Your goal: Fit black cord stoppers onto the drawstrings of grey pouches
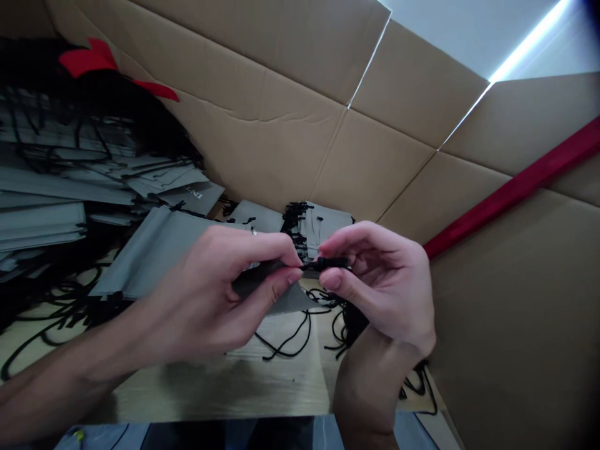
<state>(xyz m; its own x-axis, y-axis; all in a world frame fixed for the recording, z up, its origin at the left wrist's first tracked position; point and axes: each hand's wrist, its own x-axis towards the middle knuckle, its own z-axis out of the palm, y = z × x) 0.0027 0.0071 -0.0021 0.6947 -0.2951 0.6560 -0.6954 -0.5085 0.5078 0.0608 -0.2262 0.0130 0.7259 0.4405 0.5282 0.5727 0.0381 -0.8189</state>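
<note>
My left hand (225, 294) is closed, thumb and forefinger pinching the dark edge of a grey drawstring pouch (293, 301). Most of that pouch is hidden behind the hand. From the pinch a black cord (334, 263) runs across to my right hand (391, 287), whose thumb and fingertips are closed around its thicker, knot-like part. Both hands are raised above the table, close together. Loose black cord loops (300, 344) hang or lie below them; I cannot tell which pouch these belong to.
Grey pouches with black cords (42, 222) are piled at the left, and a flat stack (140, 250) lies nearer. More pouches (328, 222) stand behind the hands. Cardboard walls (262, 106) enclose the pale table (234, 390). A red strip (510, 194) crosses the right wall.
</note>
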